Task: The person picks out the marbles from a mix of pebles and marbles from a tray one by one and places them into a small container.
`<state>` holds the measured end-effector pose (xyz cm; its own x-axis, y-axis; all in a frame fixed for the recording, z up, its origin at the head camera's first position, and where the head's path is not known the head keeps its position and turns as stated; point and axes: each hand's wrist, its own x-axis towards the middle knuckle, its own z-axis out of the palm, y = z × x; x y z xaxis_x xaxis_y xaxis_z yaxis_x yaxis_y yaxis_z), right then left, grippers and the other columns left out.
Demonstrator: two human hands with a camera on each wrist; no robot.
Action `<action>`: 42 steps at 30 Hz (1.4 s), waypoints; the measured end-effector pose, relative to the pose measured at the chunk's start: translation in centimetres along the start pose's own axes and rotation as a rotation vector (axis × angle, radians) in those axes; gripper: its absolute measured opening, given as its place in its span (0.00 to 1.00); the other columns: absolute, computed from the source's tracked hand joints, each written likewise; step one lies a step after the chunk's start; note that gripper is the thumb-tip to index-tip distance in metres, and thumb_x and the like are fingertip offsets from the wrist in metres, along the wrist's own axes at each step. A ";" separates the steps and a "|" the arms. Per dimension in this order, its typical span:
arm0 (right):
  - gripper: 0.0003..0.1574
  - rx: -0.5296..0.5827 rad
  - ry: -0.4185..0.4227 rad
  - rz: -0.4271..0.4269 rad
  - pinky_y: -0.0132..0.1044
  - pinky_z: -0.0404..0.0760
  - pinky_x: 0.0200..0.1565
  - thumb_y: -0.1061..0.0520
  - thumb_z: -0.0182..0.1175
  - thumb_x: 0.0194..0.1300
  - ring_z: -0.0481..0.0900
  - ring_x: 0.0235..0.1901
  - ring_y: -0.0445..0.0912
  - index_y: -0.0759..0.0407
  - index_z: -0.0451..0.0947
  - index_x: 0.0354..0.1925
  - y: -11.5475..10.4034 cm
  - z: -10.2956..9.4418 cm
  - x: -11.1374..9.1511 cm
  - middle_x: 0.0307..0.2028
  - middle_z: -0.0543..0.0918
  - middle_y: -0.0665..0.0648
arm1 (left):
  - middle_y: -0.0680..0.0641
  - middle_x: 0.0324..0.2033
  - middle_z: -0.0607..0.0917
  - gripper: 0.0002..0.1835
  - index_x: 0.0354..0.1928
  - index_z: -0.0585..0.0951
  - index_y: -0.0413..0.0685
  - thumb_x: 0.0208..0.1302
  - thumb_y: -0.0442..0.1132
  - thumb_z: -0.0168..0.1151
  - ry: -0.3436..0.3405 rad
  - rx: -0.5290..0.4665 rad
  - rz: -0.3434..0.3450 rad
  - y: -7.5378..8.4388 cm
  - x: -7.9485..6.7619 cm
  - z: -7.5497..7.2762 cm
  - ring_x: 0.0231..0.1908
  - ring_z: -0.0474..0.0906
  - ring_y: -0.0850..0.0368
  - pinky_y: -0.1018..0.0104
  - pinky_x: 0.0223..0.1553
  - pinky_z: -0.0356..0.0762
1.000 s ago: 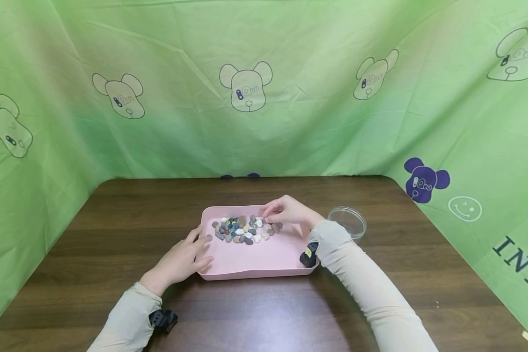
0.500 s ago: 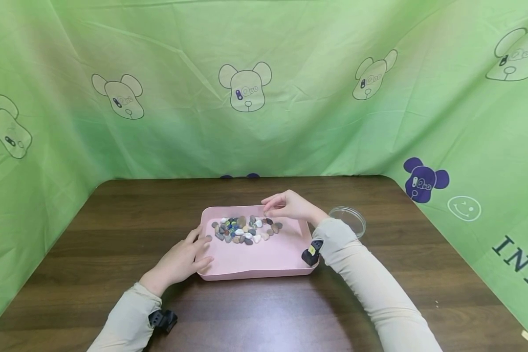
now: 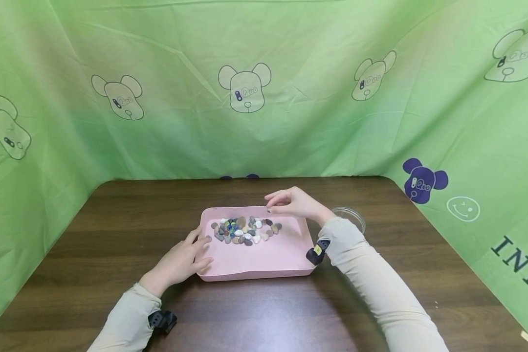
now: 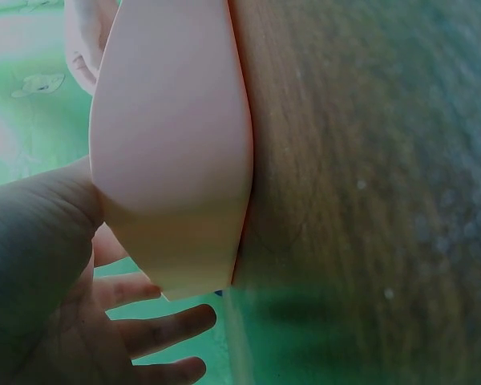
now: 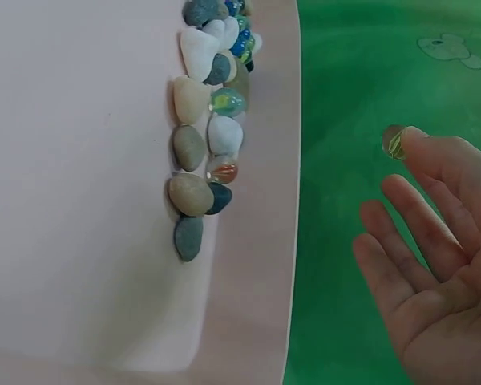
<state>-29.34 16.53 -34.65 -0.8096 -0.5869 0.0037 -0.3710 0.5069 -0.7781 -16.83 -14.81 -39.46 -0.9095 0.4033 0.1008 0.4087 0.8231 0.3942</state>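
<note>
In the head view we see pale glare on the worktop (image 3: pixel 273 313); both wrist views look dimmer, the left hazy.

My head view: above, forward-down, farther. Left wrist: close, pink tray (image 4: pixel 176 112) outside. Right wrist: close, tray interior, shared with head.

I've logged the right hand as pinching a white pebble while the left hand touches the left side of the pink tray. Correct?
Not quite: the right hand pinches a clear marble with a yellowish swirl, as the right wrist view shows. The left hand does touch the left side of the pink tray.
</note>
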 end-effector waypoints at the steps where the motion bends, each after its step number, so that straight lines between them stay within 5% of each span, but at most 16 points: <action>1: 0.12 0.005 0.003 0.004 0.42 0.74 0.59 0.59 0.63 0.58 0.76 0.57 0.54 0.62 0.83 0.41 0.0 -0.1 0.0 0.58 0.76 0.64 | 0.29 0.65 0.62 0.26 0.58 0.73 0.37 0.61 0.45 0.60 0.000 0.000 0.000 0.0 0.0 0.0 0.54 0.73 0.32 0.38 0.58 0.67; 33: 0.13 -0.030 0.100 -0.040 0.44 0.75 0.58 0.60 0.63 0.58 0.79 0.54 0.55 0.64 0.83 0.42 0.4 -2.2 -2.2 0.56 0.79 0.62 | 0.29 0.66 0.62 0.27 0.59 0.73 0.37 0.62 0.46 0.59 -0.004 0.001 -0.002 -0.1 0.0 0.2 0.53 0.74 0.32 0.39 0.57 0.68; 42: 0.12 -0.036 0.133 -0.041 0.27 0.76 0.53 0.59 0.63 0.58 0.79 0.54 0.47 0.63 0.83 0.42 0.3 -3.0 -3.3 0.55 0.79 0.61 | 0.30 0.66 0.61 0.27 0.60 0.72 0.38 0.62 0.46 0.59 -0.023 0.006 -0.022 0.0 0.0 0.0 0.54 0.72 0.30 0.39 0.57 0.69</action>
<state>-28.12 20.52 -32.99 -0.8456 -0.5203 0.1197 -0.4190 0.5077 -0.7528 -16.86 -14.82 -39.48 -0.9164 0.3939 0.0707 0.3887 0.8344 0.3907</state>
